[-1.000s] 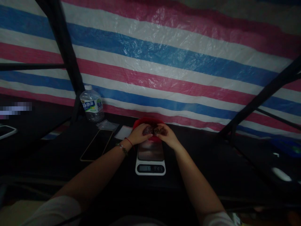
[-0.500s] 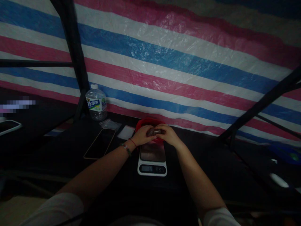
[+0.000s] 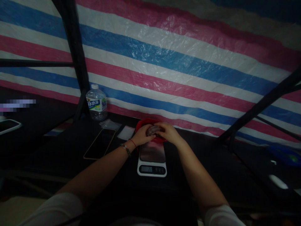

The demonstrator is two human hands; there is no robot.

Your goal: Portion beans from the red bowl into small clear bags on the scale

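Observation:
Between my two hands is a small clear plastic bag with something dark brown in it; what exactly it contains is too dim to tell. My left hand grips its left side, fingers closed, a red string and a beaded bracelet at the wrist. On the opposite side, my right hand pinches the bag. Both hands are over a red basin, whose inside they mostly hide. Directly in front of the basin lies a white digital scale with a bare metal-like plate; its display digits are unreadable.
Left of the scale lie a phone, a white packet and crumpled clear bags. A plastic bottle stands behind them by a dark metal post. Striped sheeting hangs at the back. A blue item is far right.
My right hand's fingers have shifted slightly on the bag, and the bag now looks more spread out between the hands. The surrounding things stay put.

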